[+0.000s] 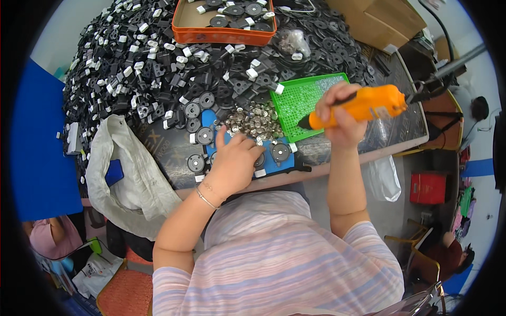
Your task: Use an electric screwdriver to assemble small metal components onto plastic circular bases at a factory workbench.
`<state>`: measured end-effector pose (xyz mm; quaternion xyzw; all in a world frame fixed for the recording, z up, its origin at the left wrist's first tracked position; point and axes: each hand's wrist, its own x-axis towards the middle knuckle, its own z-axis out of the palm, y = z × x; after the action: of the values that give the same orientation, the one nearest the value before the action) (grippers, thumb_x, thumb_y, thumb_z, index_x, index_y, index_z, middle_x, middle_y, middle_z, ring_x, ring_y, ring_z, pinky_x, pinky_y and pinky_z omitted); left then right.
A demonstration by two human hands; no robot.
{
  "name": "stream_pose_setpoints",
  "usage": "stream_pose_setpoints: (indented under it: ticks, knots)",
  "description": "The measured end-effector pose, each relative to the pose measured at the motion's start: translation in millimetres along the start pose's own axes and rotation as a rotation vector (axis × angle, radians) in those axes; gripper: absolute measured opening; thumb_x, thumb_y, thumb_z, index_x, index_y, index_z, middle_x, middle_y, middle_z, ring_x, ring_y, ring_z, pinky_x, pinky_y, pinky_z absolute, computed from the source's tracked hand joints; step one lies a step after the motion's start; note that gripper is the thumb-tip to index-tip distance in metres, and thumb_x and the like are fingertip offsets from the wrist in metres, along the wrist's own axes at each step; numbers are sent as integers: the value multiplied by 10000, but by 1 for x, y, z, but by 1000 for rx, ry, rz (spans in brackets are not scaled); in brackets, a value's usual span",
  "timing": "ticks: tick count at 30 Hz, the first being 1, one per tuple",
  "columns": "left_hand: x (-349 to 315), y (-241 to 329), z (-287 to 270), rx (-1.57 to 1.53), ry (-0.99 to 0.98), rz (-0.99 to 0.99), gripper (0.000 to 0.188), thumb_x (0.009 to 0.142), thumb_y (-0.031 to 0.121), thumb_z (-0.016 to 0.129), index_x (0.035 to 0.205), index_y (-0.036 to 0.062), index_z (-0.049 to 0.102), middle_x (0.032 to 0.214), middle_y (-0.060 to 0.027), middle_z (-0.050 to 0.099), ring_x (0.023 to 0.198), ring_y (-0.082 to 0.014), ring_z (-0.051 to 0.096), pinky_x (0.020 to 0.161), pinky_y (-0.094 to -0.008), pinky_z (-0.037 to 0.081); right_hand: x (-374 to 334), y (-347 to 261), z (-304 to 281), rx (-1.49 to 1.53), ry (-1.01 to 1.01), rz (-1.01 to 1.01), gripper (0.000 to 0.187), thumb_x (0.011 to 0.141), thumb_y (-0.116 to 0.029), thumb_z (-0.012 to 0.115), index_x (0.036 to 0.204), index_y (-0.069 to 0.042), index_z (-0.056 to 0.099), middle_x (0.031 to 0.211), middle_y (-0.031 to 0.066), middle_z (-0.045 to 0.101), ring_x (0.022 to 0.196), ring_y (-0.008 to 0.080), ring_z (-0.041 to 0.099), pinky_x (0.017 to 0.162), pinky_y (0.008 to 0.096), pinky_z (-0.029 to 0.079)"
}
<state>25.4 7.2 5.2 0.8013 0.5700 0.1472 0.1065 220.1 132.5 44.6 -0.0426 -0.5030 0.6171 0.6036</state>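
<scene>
My right hand [345,117] is wrapped round an orange electric screwdriver [377,104], its dark tip pointing left over a green perforated tray [286,100]. Small shiny bits lie in that tray's far corner. My left hand [235,160] rests palm down on a blue mat [208,117], fingers apart and slightly bent; some fingertips are hidden. Just beyond them is a heap of small round metal parts [253,120]. Black round discs with white tabs lie about the hand: one disc [281,152] to its right, another disc [195,163] to its left.
A large pile of black parts with white ends [153,68] covers the table's far left. Behind stands an orange-red box [224,36] holding more discs. A cardboard box [379,23] is at the far right. A pale cloth sack [126,168] hangs at the left edge.
</scene>
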Motion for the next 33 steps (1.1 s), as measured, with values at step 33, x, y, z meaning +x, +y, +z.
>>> stream_pose_setpoints:
  ticks: [33]
  knots:
    - [-8,1,12,-141,71,-218,436,640,262,772,1021,96,641,942,-44,624,984,-213,548,1041,-486,179,-7,24,-13,-425,158,-24,250,748,50,632,957,-14,512,832,86,564,635,137,560,574,244,472]
